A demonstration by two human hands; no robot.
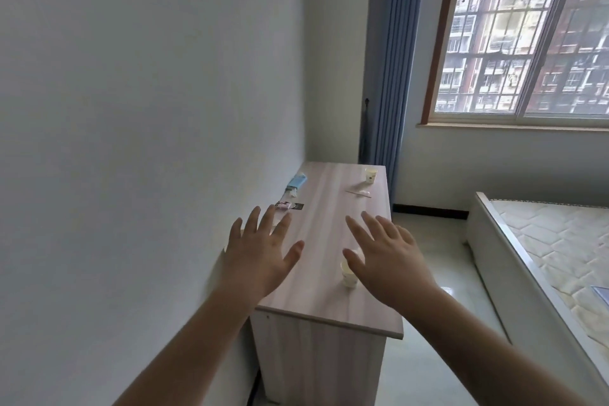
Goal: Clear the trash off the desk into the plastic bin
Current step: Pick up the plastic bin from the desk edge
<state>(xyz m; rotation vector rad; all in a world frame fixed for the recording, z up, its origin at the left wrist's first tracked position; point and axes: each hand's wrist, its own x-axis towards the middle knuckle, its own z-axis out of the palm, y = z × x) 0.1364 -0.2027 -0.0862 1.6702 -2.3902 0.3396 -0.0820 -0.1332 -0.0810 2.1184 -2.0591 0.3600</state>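
A pale wooden desk [326, 241] stands against the left wall. On it are a paper cup [348, 277] near the front right, another paper cup [371, 174] at the far right, a thin stick with a white scrap [359, 193], a blue packet [296, 182] by the wall and small pink and black wrappers [290, 206]. My left hand [260, 257] is held over the desk's left side, fingers spread and holding nothing. Fingers spread too, my right hand [389, 260] hangs just above the near cup and partly hides it. No plastic bin is in view.
A white bed frame with a quilted mattress [543, 247] stands to the right, across a strip of pale tiled floor [425, 241]. A blue curtain [392, 69] hangs behind the desk beside a large window [527, 53].
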